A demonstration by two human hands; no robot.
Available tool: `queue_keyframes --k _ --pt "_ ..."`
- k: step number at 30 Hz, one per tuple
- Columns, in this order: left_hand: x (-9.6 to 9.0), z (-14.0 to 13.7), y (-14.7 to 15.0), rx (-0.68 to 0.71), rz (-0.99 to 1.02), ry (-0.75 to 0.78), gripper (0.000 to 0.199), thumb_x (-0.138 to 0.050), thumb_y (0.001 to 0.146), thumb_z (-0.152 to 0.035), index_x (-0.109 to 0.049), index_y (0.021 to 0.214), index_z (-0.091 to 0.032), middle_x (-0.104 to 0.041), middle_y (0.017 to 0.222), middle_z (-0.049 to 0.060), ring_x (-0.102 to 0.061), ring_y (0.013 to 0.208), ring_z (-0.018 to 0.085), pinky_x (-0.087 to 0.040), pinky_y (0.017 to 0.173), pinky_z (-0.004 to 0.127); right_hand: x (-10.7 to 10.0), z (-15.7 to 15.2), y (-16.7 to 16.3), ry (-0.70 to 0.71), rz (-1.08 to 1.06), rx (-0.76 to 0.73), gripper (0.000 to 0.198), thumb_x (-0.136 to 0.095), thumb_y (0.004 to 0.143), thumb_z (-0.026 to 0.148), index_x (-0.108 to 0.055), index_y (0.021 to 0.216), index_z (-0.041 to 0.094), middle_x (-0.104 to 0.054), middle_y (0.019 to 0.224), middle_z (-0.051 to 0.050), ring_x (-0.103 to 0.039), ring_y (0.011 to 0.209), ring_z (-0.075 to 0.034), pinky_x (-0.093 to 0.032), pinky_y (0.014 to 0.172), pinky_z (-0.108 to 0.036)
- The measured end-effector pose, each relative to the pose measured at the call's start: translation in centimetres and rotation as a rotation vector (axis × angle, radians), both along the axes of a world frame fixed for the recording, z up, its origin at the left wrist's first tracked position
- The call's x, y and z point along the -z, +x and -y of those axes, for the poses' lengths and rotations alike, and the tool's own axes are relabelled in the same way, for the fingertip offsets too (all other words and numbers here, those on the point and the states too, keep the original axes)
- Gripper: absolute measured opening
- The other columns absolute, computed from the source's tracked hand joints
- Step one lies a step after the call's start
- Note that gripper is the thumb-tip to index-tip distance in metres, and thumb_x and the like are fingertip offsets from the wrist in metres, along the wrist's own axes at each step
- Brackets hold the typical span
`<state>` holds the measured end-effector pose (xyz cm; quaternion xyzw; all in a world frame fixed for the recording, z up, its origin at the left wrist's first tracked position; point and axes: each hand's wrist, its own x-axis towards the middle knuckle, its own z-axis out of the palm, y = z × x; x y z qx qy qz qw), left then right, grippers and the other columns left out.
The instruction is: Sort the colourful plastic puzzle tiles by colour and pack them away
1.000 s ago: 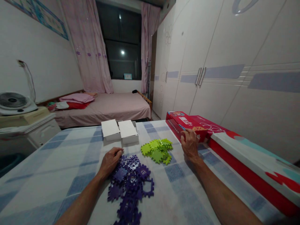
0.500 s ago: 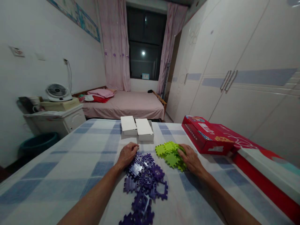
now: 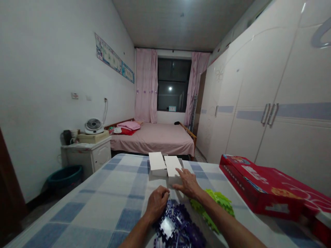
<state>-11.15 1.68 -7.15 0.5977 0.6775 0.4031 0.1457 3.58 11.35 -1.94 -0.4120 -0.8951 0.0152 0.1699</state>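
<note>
My left hand (image 3: 157,204) is closed, its fingers curled beside the far end of a pile of dark purple interlocking plastic tiles (image 3: 176,229). Whatever is in those fingers, if anything, is hidden. My right hand (image 3: 188,182) is open, fingers spread, at the near right side of a white lidded box (image 3: 172,166); I cannot tell whether it touches the box. A second white lidded box (image 3: 156,162) stands just left of that one. Lime green toothed tiles (image 3: 219,203) lie partly behind my right forearm.
A red box (image 3: 258,186) stands on the right of the checked tablecloth (image 3: 98,206). Beyond the table are a pink bed (image 3: 160,136) and a cabinet (image 3: 99,151) with a fan (image 3: 93,126) on top. White wardrobes (image 3: 248,89) line the right side.
My right hand has left the green tiles and moved forward and left to the white box. My left hand stays curled by the purple tiles. The view has tilted up and turned left.
</note>
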Motion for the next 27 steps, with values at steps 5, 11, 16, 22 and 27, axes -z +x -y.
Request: queue_keyframes --k 5,11,16,22,27 --pt "0.1 0.0 0.0 -0.004 0.014 0.025 0.029 -0.041 0.082 -0.022 -0.067 0.094 -0.018 -0.068 0.092 0.005 -0.060 0.089 0.015 -0.040 0.081 0.023 2.0 -0.1 -1.5 0.026 -0.019 0.076 0.037 -0.043 0.089 0.037 -0.051 0.124 0.027 -0.059 0.119 -0.009 -0.050 0.113 -0.025 -0.031 0.093 -0.044" --pt "0.0 0.1 0.1 -0.010 0.031 0.026 0.029 -0.041 0.082 -0.021 -0.066 0.096 -0.017 -0.067 0.094 0.005 -0.060 0.091 0.015 -0.040 0.082 0.023 2.6 0.7 -2.6 0.111 -0.013 0.159 0.040 -0.041 0.091 0.038 -0.048 0.126 0.021 -0.060 0.115 -0.012 -0.053 0.108 -0.027 -0.020 0.098 -0.052" --pt "0.1 -0.2 0.0 -0.002 0.030 0.041 0.029 -0.041 0.081 -0.019 -0.066 0.095 -0.017 -0.067 0.094 0.005 -0.060 0.090 0.015 -0.040 0.082 0.024 2.6 0.6 -3.5 0.172 0.121 0.161 0.038 -0.045 0.088 0.029 -0.049 0.123 0.015 -0.062 0.107 -0.015 -0.054 0.103 -0.028 -0.016 0.100 -0.052" --pt "-0.1 0.0 0.0 -0.001 0.017 0.025 0.029 -0.041 0.082 -0.022 -0.066 0.096 -0.017 -0.067 0.094 0.006 -0.060 0.091 0.016 -0.040 0.082 0.023 1.2 0.5 -2.6 0.165 0.130 0.054 0.033 -0.035 0.089 0.010 -0.059 0.108 0.022 -0.065 0.097 -0.006 -0.058 0.096 -0.020 -0.019 0.101 -0.044" --pt "-0.1 0.0 -0.1 -0.006 0.019 0.021 0.028 -0.042 0.081 -0.023 -0.066 0.095 -0.018 -0.068 0.095 0.005 -0.061 0.092 0.016 -0.041 0.082 0.024 -2.3 2.2 1.3 0.230 0.059 0.010 0.036 -0.037 0.087 0.007 -0.059 0.110 0.024 -0.063 0.099 -0.003 -0.056 0.099 -0.018 -0.020 0.103 -0.042"
